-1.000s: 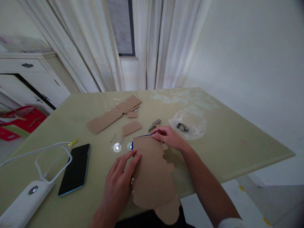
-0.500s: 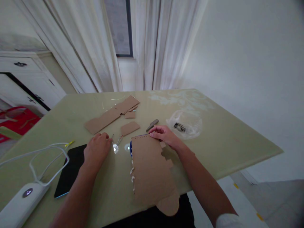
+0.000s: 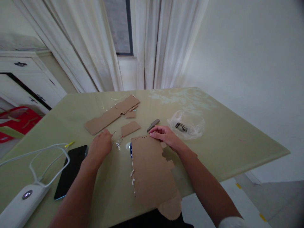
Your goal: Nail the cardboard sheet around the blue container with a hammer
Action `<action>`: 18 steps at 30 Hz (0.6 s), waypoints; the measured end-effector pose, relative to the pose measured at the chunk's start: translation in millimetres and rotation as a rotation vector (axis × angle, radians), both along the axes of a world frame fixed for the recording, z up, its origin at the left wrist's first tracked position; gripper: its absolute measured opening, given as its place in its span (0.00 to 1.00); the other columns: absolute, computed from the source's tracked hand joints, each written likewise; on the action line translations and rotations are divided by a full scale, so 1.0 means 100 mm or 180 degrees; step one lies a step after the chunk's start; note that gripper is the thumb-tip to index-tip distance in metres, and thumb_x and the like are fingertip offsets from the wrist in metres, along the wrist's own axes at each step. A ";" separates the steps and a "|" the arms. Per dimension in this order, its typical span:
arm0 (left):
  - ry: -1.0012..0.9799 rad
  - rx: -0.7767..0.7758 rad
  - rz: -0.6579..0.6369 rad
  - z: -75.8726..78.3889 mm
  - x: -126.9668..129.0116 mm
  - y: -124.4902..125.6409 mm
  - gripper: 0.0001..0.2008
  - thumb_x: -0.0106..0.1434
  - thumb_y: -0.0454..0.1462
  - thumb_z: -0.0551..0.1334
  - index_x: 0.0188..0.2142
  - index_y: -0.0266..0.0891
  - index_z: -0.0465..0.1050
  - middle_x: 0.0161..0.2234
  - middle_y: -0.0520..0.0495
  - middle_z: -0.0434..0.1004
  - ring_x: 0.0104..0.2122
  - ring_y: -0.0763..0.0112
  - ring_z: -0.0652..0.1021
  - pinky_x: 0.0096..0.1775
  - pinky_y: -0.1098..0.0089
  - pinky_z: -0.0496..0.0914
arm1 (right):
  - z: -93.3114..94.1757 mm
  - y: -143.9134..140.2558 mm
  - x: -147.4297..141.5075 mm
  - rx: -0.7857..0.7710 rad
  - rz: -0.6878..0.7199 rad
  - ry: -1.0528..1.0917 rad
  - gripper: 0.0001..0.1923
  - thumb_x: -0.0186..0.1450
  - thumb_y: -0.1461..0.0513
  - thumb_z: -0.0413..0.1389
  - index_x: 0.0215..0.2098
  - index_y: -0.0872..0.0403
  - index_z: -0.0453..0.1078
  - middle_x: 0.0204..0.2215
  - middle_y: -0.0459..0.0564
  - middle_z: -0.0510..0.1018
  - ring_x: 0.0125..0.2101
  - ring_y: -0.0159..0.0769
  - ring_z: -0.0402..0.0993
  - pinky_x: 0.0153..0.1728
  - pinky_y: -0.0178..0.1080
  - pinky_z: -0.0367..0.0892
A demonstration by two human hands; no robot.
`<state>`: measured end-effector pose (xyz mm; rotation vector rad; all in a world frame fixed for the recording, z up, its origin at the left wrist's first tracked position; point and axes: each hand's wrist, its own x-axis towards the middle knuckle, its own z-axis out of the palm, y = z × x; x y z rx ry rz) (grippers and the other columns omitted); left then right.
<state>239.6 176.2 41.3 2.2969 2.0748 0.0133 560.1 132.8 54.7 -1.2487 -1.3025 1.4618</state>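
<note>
Fingers: the right hand lies flat, fingertips pressing the far edge of the cardboard sheet; the left hand is curled loosely over the table, and whether it grips anything I cannot tell.
Cardboard sheet: flat on the table at its near edge, overhanging slightly.
Pins: just beside the left hand, between it and the sheet.
Scraps: smaller cardboard pieces lie farther back.
Left side: phone, white cable.
Right side: plastic bag.
</note>
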 end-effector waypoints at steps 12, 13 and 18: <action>-0.4677 -0.0081 -0.0356 0.18 0.48 -0.37 0.13 0.67 0.48 0.69 0.41 0.41 0.78 0.41 0.46 0.84 0.42 0.63 0.83 0.46 0.66 0.77 | -0.02 0.03 0.02 -0.0090 0.0087 -0.0042 0.21 0.58 0.48 0.72 0.41 0.53 0.81 0.29 0.45 0.77 0.28 0.31 0.67 0.29 0.36 0.57; -0.4810 -0.0103 -0.0420 0.19 0.53 -0.41 0.12 0.67 0.47 0.70 0.40 0.41 0.77 0.39 0.47 0.83 0.41 0.65 0.83 0.45 0.67 0.77 | -0.02 0.03 0.02 -0.0078 0.0094 -0.0053 0.20 0.59 0.48 0.72 0.41 0.53 0.81 0.28 0.45 0.77 0.28 0.31 0.66 0.28 0.36 0.56; -0.4352 -0.0093 -0.0756 0.19 0.59 -0.48 0.07 0.68 0.42 0.69 0.37 0.41 0.79 0.37 0.48 0.83 0.40 0.65 0.81 0.46 0.67 0.75 | -0.01 0.02 0.04 -0.0033 0.0113 -0.0149 0.20 0.61 0.47 0.70 0.43 0.52 0.81 0.26 0.43 0.73 0.26 0.31 0.63 0.26 0.35 0.53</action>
